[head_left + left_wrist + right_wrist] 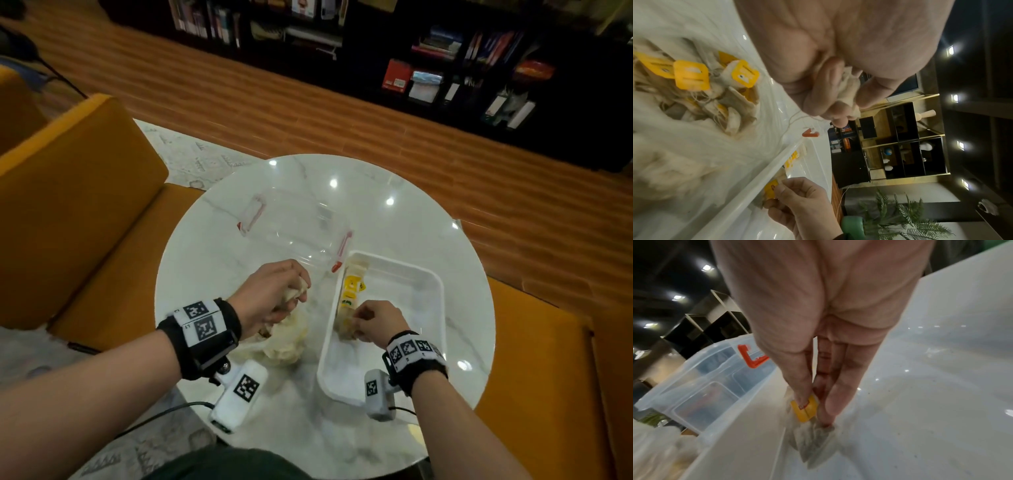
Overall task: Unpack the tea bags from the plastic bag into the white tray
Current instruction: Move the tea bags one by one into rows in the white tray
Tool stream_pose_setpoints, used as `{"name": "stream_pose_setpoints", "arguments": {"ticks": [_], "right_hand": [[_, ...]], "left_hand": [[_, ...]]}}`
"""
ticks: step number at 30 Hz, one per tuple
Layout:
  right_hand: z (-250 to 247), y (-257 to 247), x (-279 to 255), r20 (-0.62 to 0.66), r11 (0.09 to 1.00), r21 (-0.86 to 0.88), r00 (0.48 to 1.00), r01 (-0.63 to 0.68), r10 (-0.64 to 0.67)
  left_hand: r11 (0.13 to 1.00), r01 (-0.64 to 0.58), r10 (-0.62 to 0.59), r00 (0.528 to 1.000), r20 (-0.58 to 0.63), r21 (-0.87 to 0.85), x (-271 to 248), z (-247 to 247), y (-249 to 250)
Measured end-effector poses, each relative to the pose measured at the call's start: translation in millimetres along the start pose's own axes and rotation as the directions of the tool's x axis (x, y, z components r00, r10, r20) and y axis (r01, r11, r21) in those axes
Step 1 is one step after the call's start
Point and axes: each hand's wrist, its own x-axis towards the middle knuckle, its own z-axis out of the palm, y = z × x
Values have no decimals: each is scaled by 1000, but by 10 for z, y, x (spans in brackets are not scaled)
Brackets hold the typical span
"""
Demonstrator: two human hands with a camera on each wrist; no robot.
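My left hand [298, 292] hovers over the crumpled plastic bag [287, 346] and grips a pale tea bag [849, 86] in its curled fingers. Inside the bag lie several more tea bags with yellow tags [691, 74]. To the right stands the white tray [441, 308]. A row of tea bags [352, 291] stands along its left wall. My right hand [816, 405] is down inside the tray at the near end of that row. It pinches the yellow tag [805, 408] of a tea bag [813, 441] that touches the tray floor.
A clear plastic box with red clips [294, 233] lies just behind the bag and touches the tray's far left corner. All of this sits on a round white marble table [239, 445] with orange seats around it. Dark bookshelves stand beyond.
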Motion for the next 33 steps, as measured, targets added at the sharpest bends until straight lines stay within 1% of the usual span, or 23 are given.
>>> {"name": "stream_pose_setpoints", "arguments": {"ticks": [2, 6, 9, 14, 16, 18, 20, 22, 24, 26, 28, 30, 31, 33], "right_hand": [[15, -15, 40, -4, 999, 28, 1000, -19, 19], [71, -17, 64, 10, 981, 179, 997, -72, 71], [86, 17, 43, 18, 969, 231, 996, -85, 83], [-7, 69, -78, 36, 983, 166, 997, -74, 69], [-108, 38, -172, -6, 992, 124, 1000, -29, 30], [-224, -58, -316, -100, 991, 116, 993, 67, -55], [-328, -219, -532, -206, 956, 197, 963, 217, -176], [-410, -398, -778, -263, 882, 261, 908, 391, -325], [-481, -529, -994, -274, 807, 237, 834, 540, -478], [-548, -572, -1109, -274, 750, 138, 752, 647, -599], [-613, -563, -1150, -253, 716, 59, 704, 696, -664], [-661, -539, -1174, -215, 687, 0, 671, 727, -710], [-680, -527, -1194, -200, 679, -29, 662, 733, -723], [-719, -501, -1242, -186, 681, -68, 661, 729, -726]], "left_hand": [[1000, -6, 6, 1000, 14, -16, -7, -31, 9], [1000, -11, 11, 1000, 27, -10, -21, -32, 20], [1000, -1, 2, 999, 52, -16, -39, 3, 43], [998, -32, 28, 996, 83, 50, -22, 100, 28], [998, -43, 38, 995, 94, 47, -35, 154, 49], [999, -34, 30, 993, 116, 34, -61, 207, 90], [999, -18, 13, 990, 138, 37, -83, 266, 122], [999, -11, 5, 988, 154, 35, -82, 328, 146], [999, 2, -9, 984, 177, 39, -68, 394, 157], [998, 12, -24, 977, 210, 58, -54, 468, 162], [996, 11, -33, 969, 244, 88, -41, 547, 161], [993, 12, -43, 963, 267, 119, -30, 614, 158], [991, 15, -52, 960, 275, 133, -29, 636, 157], [988, 26, -71, 951, 301, 151, -30, 670, 157]]}}
